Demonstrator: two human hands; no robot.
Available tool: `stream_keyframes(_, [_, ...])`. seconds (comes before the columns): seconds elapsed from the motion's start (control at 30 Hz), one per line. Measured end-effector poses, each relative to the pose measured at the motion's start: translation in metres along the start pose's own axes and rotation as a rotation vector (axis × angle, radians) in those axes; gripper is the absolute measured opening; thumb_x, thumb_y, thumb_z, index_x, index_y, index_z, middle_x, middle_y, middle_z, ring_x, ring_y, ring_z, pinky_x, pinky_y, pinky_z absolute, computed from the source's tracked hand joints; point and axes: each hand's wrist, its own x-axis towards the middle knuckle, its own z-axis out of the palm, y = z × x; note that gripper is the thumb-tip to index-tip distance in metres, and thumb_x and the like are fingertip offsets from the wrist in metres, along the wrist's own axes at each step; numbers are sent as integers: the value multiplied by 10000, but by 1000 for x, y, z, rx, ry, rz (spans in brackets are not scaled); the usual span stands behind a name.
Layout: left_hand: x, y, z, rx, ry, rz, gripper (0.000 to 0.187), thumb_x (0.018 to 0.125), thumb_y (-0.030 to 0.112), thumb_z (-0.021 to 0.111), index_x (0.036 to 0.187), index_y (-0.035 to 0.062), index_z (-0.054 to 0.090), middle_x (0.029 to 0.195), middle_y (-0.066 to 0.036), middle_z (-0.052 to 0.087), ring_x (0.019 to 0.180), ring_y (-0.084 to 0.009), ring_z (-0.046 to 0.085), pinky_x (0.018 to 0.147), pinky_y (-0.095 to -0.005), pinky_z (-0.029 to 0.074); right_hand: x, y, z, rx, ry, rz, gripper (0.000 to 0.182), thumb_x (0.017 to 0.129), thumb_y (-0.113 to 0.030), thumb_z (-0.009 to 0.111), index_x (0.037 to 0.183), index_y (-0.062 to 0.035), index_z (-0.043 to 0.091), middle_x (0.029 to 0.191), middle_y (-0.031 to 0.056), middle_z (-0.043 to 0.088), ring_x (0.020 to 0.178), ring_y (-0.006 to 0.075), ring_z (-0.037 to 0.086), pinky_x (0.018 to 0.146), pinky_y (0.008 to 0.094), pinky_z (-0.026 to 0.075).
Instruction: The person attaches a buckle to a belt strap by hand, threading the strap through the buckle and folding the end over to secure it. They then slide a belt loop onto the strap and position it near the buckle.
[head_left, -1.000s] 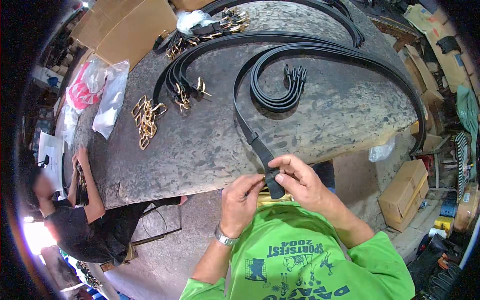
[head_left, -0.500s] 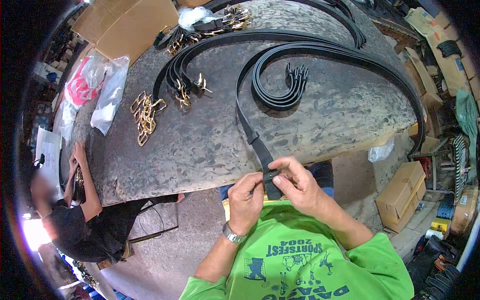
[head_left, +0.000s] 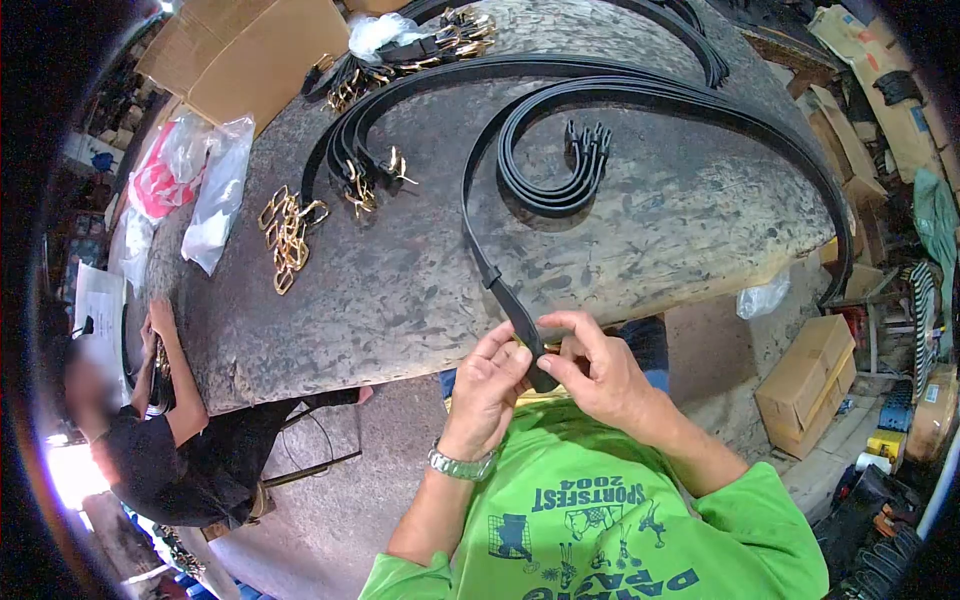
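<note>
A black strap [head_left: 510,302] runs from the tabletop down to the end between my two hands, with a loop keeper [head_left: 490,277] partway along it. My left hand [head_left: 488,385] pinches the strap from the left side, thumb and fingers closed on its edge. From the right, my right hand [head_left: 600,378] grips the same strap near its end, thumb pressed on it and index finger bent above. My fingers cover part of that end. On the table, the strap joins a bundle of coiled black straps [head_left: 545,205] with dark metal ends.
Gold metal buckles [head_left: 288,245] hang in a cluster on the worn table [head_left: 400,290]. More straps with gold fittings [head_left: 440,50] lie at the back, near a cardboard box [head_left: 250,50]. Plastic bags [head_left: 218,190] and a person in black [head_left: 175,460] are at left; a carton [head_left: 805,385] stands right.
My left hand has rolled outward, palm more upward, and the strap between my hands has twisted and tilted. My right hand has stayed nearly in place.
</note>
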Motion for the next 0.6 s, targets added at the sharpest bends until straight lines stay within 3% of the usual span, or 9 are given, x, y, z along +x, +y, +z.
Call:
stream_keyframes(0.07, [0, 5, 5, -6, -20, 6, 411, 942, 88, 663, 1303, 56, 469, 1119, -62, 644, 1003, -158, 659, 878, -318, 561, -1, 5, -3, -13, 33, -17, 408, 907, -144, 663, 1274, -39, 521, 784, 124, 609, 708, 240, 618, 668, 353, 493])
stream_keyframes(0.13, [1, 6, 7, -14, -42, 4, 394, 941, 91, 668, 1284, 63, 475, 1116, -65, 646, 1005, -161, 660, 885, -330, 566, -1, 18, -7, -246, 227, -410, 398, 899, -174, 684, 1242, -10, 564, 992, 165, 643, 914, 275, 644, 847, 348, 504])
stream_keyframes(0.17, [3, 5, 5, -14, -64, 19, 366, 942, 92, 666, 1258, 66, 482, 1117, -69, 647, 1004, -161, 660, 878, -330, 570, -3, 19, -11, -249, 233, -407, 398, 899, -174, 684, 1242, -10, 564, 992, 165, 643, 914, 275, 644, 847, 348, 504])
stream_keyframes(0.23, [8, 2, 1, -9, -92, 29, 338, 944, 92, 664, 1231, 69, 489, 1117, -73, 648, 1003, -161, 660, 872, -330, 573, -8, 17, -18, 127, -32, -213, 384, 906, -176, 679, 1222, 20, 582, 1159, 184, 627, 1072, 284, 615, 962, 354, 462])
stream_keyframes(0.27, [11, 0, -3, 2, -110, 43, 336, 940, 101, 672, 1221, 72, 489, 1107, -68, 653, 1000, -161, 662, 869, -329, 573, -10, 15, -18, 127, -23, -212, 384, 906, -176, 679, 1222, 20, 582, 1159, 184, 627, 1072, 284, 615, 962, 354, 462])
stream_keyframes(0.37, [13, 1, 6, 20, -103, 47, 359, 932, 113, 687, 1227, 77, 486, 1087, -52, 662, 991, -161, 665, 873, -330, 569, -14, 13, -16, 260, -3, -140, 314, 919, -166, 676, 1152, 32, 609, 1083, 130, 660, 979, 214, 632, 889, 335, 491])
stream_keyframes(0.43, [10, 4, 16, 25, -74, 41, 384, 927, 116, 694, 1244, 78, 482, 1076, -41, 666, 986, -160, 667, 880, -332, 565, -14, 25, -15, 425, 35, 75, 239, 927, -169, 680, 1035, 39, 631, 916, 42, 667, 845, 140, 621, 761, 297, 503])
stream_keyframes(0.53, [6, 6, 25, 14, -102, 19, 439, 916, 102, 704, 1286, 87, 468, 1056, -33, 677, 963, -157, 668, 902, -339, 552, -8, 32, -20, 480, 54, 108, 202, 930, -164, 679, 962, 26, 619, 761, -40, 610, 703, 96, 572, 635, 267, 473])
stream_keyframes(0.6, [5, 6, 26, -25, -157, 4, 403, 904, 59, 714, 1248, 46, 503, 1169, -106, 665, 1067, -172, 644, 996, -349, 499, -4, 31, -19, 450, 111, 72, 175, 922, -153, 676, 893, 10, 621, 704, -4, 605, 637, 91, 539, 580, 282, 446])
